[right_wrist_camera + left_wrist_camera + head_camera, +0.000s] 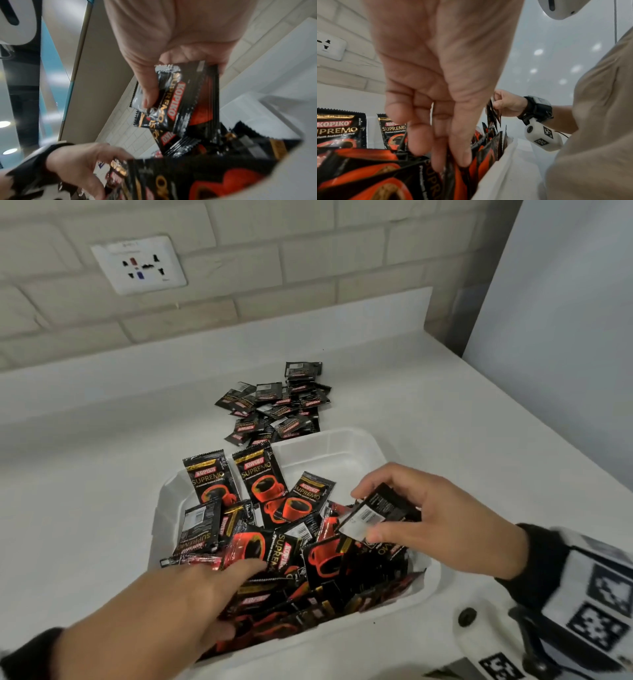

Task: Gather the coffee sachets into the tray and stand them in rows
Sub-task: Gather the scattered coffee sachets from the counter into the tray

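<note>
The right hand [435,529] hovers over the right half of a white tray [346,446], its fingers [149,93] pinching a small stack of sachets [373,517] held nearly flat, long axis running left to right, printed backs up. The left hand [178,601] lies with straight fingers [460,155] pressed into the packed sachets at the tray's near end, gripping nothing. A loose pile [277,405] waits on the surface just beyond the tray; the held stack likely needs tipping upright, into the open space straight ahead of the right hand.
</note>
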